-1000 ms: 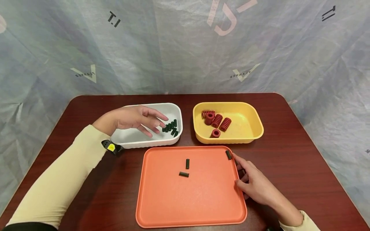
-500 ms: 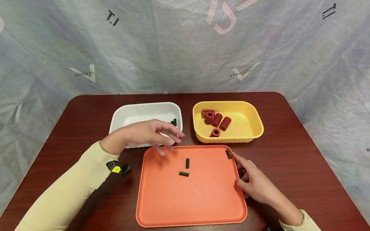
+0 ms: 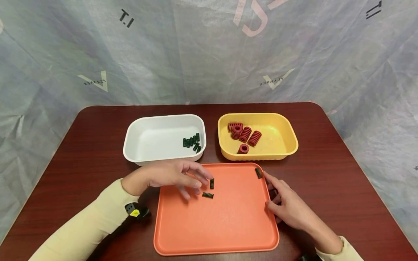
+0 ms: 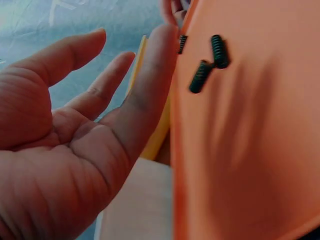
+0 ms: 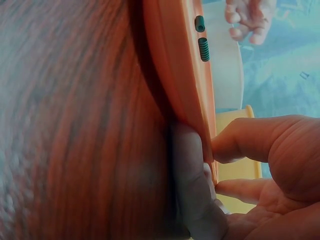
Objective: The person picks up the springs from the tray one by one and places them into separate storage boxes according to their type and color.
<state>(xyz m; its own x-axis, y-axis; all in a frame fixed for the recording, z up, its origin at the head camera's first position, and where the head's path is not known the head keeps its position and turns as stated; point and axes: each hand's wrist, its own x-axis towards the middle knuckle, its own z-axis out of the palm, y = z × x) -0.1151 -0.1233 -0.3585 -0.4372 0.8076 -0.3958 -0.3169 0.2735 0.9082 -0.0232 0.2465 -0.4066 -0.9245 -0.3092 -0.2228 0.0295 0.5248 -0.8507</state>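
Note:
My left hand (image 3: 176,177) hovers over the upper left of the orange tray (image 3: 222,224), fingers loosely spread and holding nothing. Just beyond its fingertips a small dark green spring (image 3: 212,183) lies lengthwise. Below that, another green spring (image 3: 208,195) rests crosswise; the left wrist view shows the two springs (image 4: 202,75) side by side on the tray. My right hand (image 3: 290,206) grips the tray's right rim, its thumb and fingers on either side of the edge (image 5: 187,75). Near its index fingertip a third green spring (image 3: 258,173) sits in the tray's upper right corner.
Behind the tray stands a white bin (image 3: 150,139) with several green springs (image 3: 192,141) at its right end. A yellow bin (image 3: 277,143) beside it contains several thicker red springs (image 3: 245,134). All stand on a dark red-brown table (image 3: 333,170).
My left hand has moved from above the white bin down and to the right, over the tray. The right hand stays at the rim, and the springs on the tray lie as before.

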